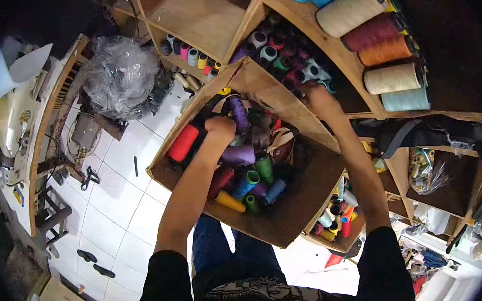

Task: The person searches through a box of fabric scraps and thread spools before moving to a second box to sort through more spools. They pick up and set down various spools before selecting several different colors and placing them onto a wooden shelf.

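A large cardboard box (312,181) sits tilted in front of me, holding many thread spools. My left hand (220,128) is inside it with the fingers curled down; what they grip, if anything, is hidden. Close to that hand are a red thread spool (183,143), an upright purple spool (237,113) and a lying purple spool (238,155). My right hand (320,102) reaches past the box's far edge to a shelf compartment of spools. Its fingers are bent beside a pale spool (313,71), and their grip is mostly hidden.
Large thread cones, among them a cream cone (351,12), line the upper shelf (318,35). A second box of spools (349,247) stands below right. Left are a clear plastic bundle (119,76), a sewing machine (16,127) and sandals (96,263) on the tiled floor.
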### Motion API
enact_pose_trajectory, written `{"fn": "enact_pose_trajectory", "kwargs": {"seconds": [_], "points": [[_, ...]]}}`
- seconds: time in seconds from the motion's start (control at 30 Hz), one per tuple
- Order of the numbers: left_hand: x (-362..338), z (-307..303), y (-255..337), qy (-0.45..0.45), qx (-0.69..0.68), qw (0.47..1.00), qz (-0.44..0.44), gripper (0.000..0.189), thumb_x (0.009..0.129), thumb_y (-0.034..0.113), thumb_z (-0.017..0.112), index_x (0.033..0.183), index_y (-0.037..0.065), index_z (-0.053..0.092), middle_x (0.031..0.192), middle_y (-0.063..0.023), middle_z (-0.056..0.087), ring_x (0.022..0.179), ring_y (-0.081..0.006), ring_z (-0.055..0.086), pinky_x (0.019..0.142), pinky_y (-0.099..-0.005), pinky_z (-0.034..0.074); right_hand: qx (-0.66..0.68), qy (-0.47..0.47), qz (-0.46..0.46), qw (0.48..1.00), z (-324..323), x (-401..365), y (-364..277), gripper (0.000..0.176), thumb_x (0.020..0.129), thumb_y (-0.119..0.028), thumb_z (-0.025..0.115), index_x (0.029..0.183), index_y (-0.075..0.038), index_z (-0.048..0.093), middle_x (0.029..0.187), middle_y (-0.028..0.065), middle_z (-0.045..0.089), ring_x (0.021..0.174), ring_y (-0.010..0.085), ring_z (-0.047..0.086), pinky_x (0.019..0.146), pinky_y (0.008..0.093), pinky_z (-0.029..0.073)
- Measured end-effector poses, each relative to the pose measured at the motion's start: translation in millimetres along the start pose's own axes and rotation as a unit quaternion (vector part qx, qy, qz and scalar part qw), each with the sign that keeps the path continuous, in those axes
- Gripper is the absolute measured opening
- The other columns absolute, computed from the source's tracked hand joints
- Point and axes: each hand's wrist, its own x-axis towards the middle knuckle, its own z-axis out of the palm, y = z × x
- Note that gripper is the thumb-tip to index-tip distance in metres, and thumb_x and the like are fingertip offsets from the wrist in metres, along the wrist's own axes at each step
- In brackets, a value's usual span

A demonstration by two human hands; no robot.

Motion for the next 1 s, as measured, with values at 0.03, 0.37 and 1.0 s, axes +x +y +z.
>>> {"fn": "enact_pose_trajectory", "kwargs": {"seconds": [0.03,0.37,1.0], "points": [[1,2,2,0.016,-0.018,1.0,-0.019,0.018,0.078,0.011,0.056,0.09,0.005,0.069,0.092,-0.0132,0.068,0.088,-0.0288,0.066,0.07,-0.0417,0.054,-0.016,-0.018,-0.004,1.0,-4,-2,-4,0.041,0.069,-0.002,0.057,0.111,-0.005,0.061,0.094,0.0198,0.061,0.094,0.037,0.058,0.081,0.0415,0.049],[-11,-24,6,-0.008,-0.011,1.0,-0.005,0.016,0.073,0.008,0.06,0.086,0.004,0.069,0.091,-0.0164,0.067,0.087,-0.0321,0.066,0.072,-0.0426,0.054,-0.104,-0.091,0.08,0.987,-25,-1,-31,0.035,0.076,-0.007,0.055,0.111,-0.008,0.059,0.107,0.0175,0.06,0.094,0.0354,0.059,0.079,0.0425,0.05],[-79,-36,0,0.084,-0.113,0.986,0.091,0.046,0.074,0.022,0.069,0.112,0.001,0.053,0.118,-0.024,0.052,0.107,-0.0363,0.054,0.087,-0.0416,0.047,0.345,-0.025,0.161,0.924,86,-188,-225,0.069,0.072,-0.027,0.075,0.13,-0.009,0.042,0.119,0.0216,0.054,0.11,0.032,0.055,0.092,0.0409,0.044]]}}
